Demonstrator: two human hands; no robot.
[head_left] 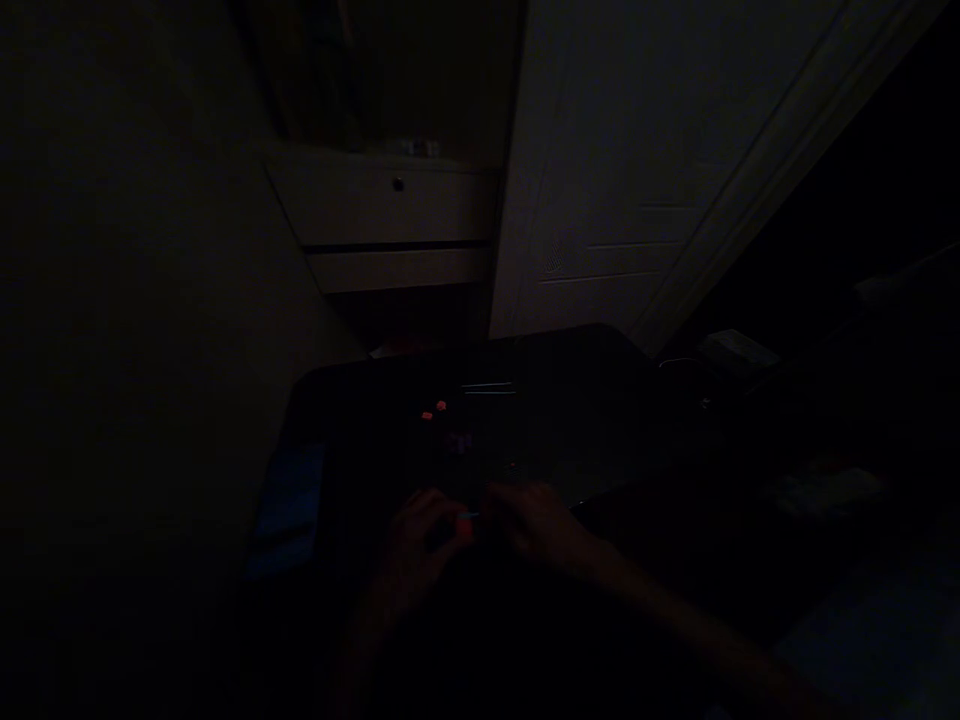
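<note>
The view is very dark. My left hand is closed in a pinch around a small red piece, whose exact kind I cannot make out. Just to its right, my right hand has its fingers bent together, the tips close to that piece. A thin pale sliver shows between the two hands; which hand holds it is unclear. Beyond them on the dark table lie two small orange-red pieces and a dim purple cluster.
Two thin, light rod-like lines lie farther back on the dark table. A blue flat item is at the left edge. Behind stand a drawer unit and a pale panelled door. A pale box-like object sits at right.
</note>
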